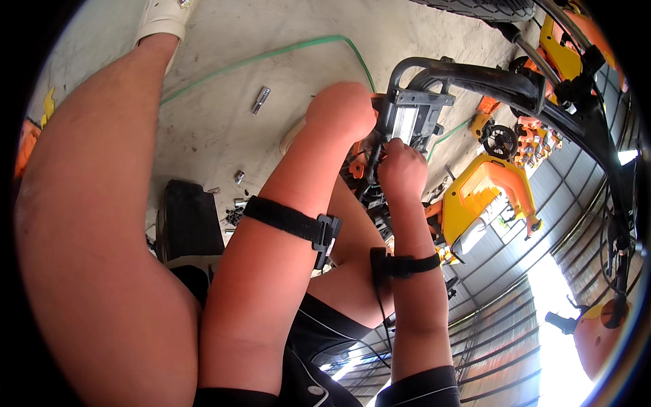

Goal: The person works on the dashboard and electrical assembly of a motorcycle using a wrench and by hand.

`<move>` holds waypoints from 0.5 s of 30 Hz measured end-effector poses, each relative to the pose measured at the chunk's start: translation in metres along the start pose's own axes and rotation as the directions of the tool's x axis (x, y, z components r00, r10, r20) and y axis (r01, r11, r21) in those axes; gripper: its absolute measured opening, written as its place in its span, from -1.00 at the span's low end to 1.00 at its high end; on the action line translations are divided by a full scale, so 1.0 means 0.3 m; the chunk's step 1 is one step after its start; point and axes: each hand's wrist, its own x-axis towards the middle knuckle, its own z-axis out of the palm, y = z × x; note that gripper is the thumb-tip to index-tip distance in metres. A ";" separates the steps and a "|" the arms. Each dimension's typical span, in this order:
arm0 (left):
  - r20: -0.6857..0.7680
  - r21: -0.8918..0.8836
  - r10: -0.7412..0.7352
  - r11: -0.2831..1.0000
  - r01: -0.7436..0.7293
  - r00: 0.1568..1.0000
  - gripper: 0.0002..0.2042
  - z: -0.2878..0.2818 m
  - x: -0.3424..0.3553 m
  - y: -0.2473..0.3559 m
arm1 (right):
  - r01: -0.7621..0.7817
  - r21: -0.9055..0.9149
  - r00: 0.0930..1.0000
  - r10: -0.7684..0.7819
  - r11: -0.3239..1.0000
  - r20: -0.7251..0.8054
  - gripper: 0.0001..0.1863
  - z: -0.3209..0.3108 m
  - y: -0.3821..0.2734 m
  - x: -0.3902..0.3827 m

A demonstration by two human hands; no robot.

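My left hand (342, 108) is curled at the left side of a black metal frame (434, 71) with a silver plate (405, 121) on it, at upper centre. What its fingers grip is hidden behind the back of the hand. My right hand (403, 166) is lower and further right, just below the plate, with its fingers bent at the frame. I cannot make out what they hold. An orange part (356, 167) shows between my hands, partly hidden. Black straps with small devices are on both forearms.
On the concrete floor lie sockets (261, 100), a green hose (291, 42) and a black pad (186, 220), with my legs on either side. A tyre (475, 5) is at the top. Yellow-orange bodywork (488, 190), another wheel (500, 141) and a black tube assembly are at the right.
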 end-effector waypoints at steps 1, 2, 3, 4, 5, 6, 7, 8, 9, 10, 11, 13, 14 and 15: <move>0.001 -0.009 0.000 1.000 0.000 1.000 -0.73 0.003 0.001 -0.009 | 0.047 -0.016 0.998 -0.048 0.999 -0.040 -0.96 0.006 0.007 -0.001; 0.003 -0.003 0.006 1.000 -0.006 1.000 -0.73 0.007 0.002 -0.014 | 0.094 -0.049 0.995 -0.096 0.994 -0.036 -0.95 0.010 0.021 -0.001; 0.004 0.004 0.012 1.000 -0.012 1.000 -0.73 0.012 0.003 -0.017 | 0.141 -0.081 0.989 -0.144 0.987 -0.030 -0.94 0.012 0.039 -0.001; 0.009 0.010 0.019 1.000 -0.019 1.000 -0.74 0.021 0.001 -0.020 | 0.186 -0.114 0.982 -0.189 0.976 -0.021 -0.93 0.006 0.052 0.000; -0.019 0.026 0.050 0.998 -0.049 0.999 -0.76 0.028 -0.001 -0.024 | 0.234 -0.108 0.971 -0.238 0.966 -0.026 -0.92 0.000 0.060 0.003; -0.043 -0.007 0.068 0.998 -0.068 0.997 -0.76 0.034 -0.002 -0.032 | 0.279 -0.120 0.958 -0.284 0.953 -0.026 -0.92 -0.005 0.067 0.010; -0.066 -0.041 0.085 0.995 -0.088 0.994 -0.77 0.038 -0.006 -0.036 | 0.324 -0.133 0.944 -0.330 0.937 -0.024 -0.93 -0.010 0.077 0.017; -0.090 -0.074 0.102 0.991 -0.109 0.991 -0.78 0.041 -0.008 -0.040 | 0.367 -0.146 0.927 -0.374 0.919 -0.021 -0.93 -0.014 0.080 0.022; -0.080 -0.083 0.090 0.992 -0.096 0.993 -0.78 0.042 -0.004 -0.043 | 0.353 -0.148 0.933 -0.359 0.924 -0.015 -0.94 -0.019 0.077 0.023; -0.069 -0.093 0.075 0.992 -0.081 0.995 -0.78 0.039 -0.001 -0.048 | 0.340 -0.150 0.938 -0.345 0.928 -0.008 -0.95 -0.026 0.065 0.025; -0.059 -0.102 0.060 0.993 -0.066 0.996 -0.78 0.039 0.002 -0.052 | 0.327 -0.151 0.944 -0.331 0.933 -0.001 -0.95 -0.035 0.049 0.027; -0.054 -0.071 0.052 0.996 -0.056 0.997 -0.78 0.043 0.004 -0.055 | 0.030 -0.074 0.978 -0.014 0.997 0.210 -0.90 -0.052 -0.014 0.032; -0.052 -0.055 0.048 0.997 -0.051 0.998 -0.78 0.044 0.008 -0.057 | -0.126 -0.061 0.938 0.139 0.990 0.318 -0.85 -0.056 -0.033 0.036; -0.056 -0.058 0.053 0.997 -0.057 0.997 -0.78 0.045 0.012 -0.059 | 0.017 -0.008 0.961 -0.014 1.000 0.275 -0.81 -0.010 0.020 0.046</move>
